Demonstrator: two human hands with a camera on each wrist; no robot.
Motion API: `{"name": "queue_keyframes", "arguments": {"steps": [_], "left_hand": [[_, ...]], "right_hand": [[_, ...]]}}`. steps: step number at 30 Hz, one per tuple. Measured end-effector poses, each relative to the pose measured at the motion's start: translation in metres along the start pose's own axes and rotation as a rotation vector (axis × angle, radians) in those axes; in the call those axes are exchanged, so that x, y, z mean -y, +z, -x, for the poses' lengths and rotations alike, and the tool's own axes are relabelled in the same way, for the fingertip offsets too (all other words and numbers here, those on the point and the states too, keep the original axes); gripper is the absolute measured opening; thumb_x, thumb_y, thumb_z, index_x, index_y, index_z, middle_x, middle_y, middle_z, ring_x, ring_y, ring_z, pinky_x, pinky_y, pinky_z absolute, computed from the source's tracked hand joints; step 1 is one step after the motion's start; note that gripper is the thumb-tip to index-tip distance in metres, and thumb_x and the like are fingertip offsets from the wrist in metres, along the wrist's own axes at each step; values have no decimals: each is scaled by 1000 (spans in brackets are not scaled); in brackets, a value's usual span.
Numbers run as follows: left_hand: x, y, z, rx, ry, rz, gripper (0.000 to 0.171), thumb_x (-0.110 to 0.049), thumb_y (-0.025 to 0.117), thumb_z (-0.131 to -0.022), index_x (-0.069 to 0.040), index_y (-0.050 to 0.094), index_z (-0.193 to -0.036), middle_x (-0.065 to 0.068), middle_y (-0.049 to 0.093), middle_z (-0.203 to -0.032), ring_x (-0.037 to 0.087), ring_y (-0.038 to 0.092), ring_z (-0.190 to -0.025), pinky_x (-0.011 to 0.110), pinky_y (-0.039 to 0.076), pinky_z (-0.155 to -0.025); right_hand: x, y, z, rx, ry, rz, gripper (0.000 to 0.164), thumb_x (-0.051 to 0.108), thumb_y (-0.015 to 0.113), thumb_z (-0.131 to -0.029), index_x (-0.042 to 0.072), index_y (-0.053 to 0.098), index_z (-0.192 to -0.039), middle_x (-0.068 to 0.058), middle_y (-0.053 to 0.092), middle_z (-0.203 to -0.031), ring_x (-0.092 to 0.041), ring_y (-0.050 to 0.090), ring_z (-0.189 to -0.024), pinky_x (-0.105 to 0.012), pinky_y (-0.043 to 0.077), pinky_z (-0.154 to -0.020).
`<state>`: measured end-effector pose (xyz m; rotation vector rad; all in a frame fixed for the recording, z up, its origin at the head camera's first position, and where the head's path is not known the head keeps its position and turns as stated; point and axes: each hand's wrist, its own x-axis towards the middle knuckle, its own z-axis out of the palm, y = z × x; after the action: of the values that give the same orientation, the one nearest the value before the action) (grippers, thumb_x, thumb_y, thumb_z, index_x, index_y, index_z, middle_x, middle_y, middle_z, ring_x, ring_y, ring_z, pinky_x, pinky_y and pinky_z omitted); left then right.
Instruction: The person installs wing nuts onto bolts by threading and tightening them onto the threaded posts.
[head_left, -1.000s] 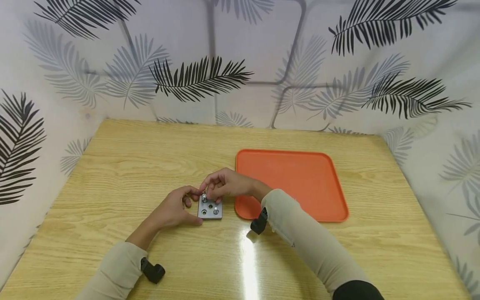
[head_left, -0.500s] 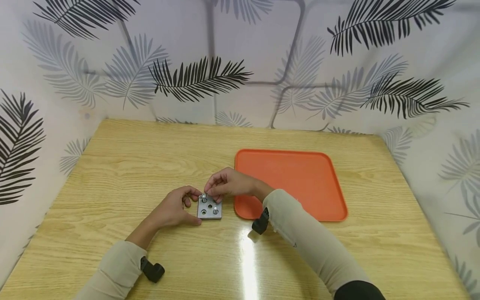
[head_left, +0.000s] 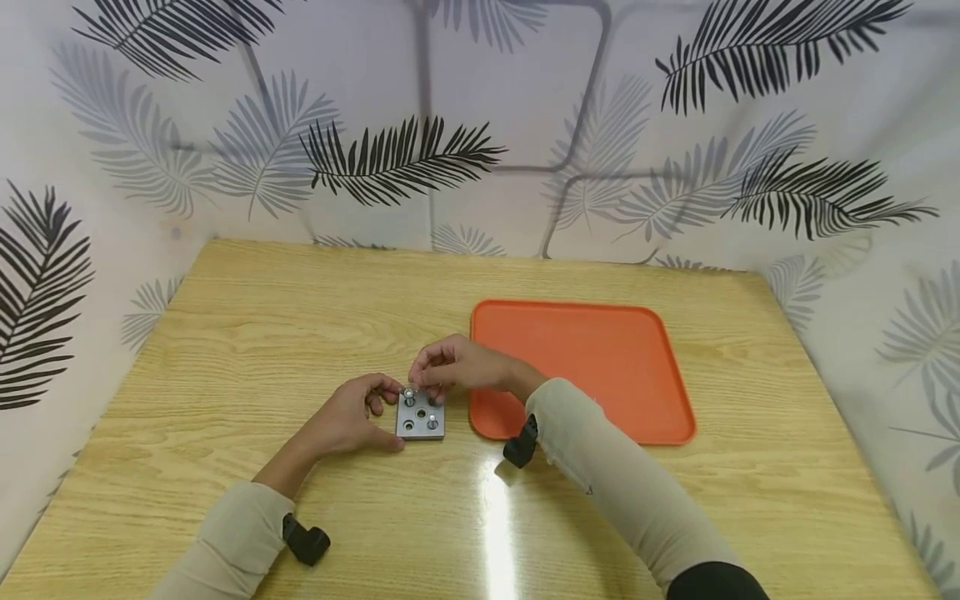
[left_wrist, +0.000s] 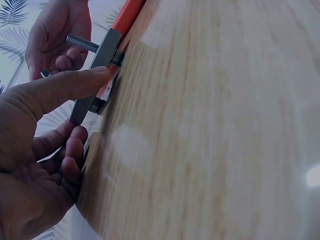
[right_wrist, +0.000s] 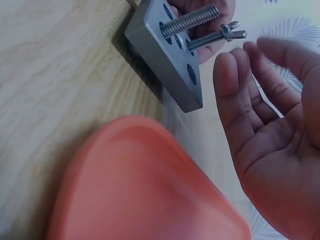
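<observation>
Plate [head_left: 420, 430] is seen left of the tray [head_left: 585, 358] in the head view; the right hand [head_left: 455, 365] is newly drawn slightly rightward. Left wrist: plate is pinched by the left hand [left_wrist: 30, 185]. Right wrist: wing nut [right_wrist: 228, 33], seemingly barely threaded, is ungripped by loosely bent fingers [right_wrist: 227, 72].

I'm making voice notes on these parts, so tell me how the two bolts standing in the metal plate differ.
The far-left bolt carries a wing nut near its tip; the near-right bolt is bare. In the right wrist view, the right hand has its fingertips close to the far-left bolt's tip, while the near-right bolt's tip is farther from them. Both are threaded metal, rising from the same plate.
</observation>
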<state>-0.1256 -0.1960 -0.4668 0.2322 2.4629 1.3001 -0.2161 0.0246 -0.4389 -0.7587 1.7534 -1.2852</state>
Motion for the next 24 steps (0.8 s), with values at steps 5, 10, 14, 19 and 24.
{"name": "queue_keyframes", "arguments": {"steps": [5,10,14,19,24], "left_hand": [[0,0,0,7,2,-14,67,-16,93,-65,-2,59,-122,10,60,-110,19,49,-90,25,43,-76],[1,0,0,12,8,-18,68,-17,93,-66,-2,58,-123,10,59,-110,20,49,-90,25,43,-76],[1,0,0,7,9,-25,69,-17,93,-66,-1,58,-124,10,60,-110,20,49,-90,25,43,-76],[1,0,0,3,7,-29,70,-16,93,-66,-1,58,-125,10,60,-111,19,50,-90,25,43,-76],[0,0,0,1,-2,-24,69,-14,93,-65,-2,59,-124,10,61,-111,19,50,-90,25,43,-76]], "right_hand": [[-1,-3,-3,34,-30,-36,24,-2,52,-98,-8,61,-120,-5,66,-90,-14,62,-78,-27,55,-73],[-1,-4,-6,114,-39,-35,31,-7,57,-94,-8,60,-124,-3,65,-89,-12,59,-75,-26,52,-71],[-1,-3,-7,150,-74,-11,35,-7,61,-92,-8,59,-127,0,66,-87,-11,59,-71,-26,52,-69],[0,0,-8,124,-69,16,29,-5,62,-92,-8,60,-120,1,66,-83,-11,59,-71,-24,52,-68],[-1,3,-8,48,-33,23,17,-4,63,-91,-6,63,-108,2,67,-80,-10,60,-71,-23,52,-65]]}}
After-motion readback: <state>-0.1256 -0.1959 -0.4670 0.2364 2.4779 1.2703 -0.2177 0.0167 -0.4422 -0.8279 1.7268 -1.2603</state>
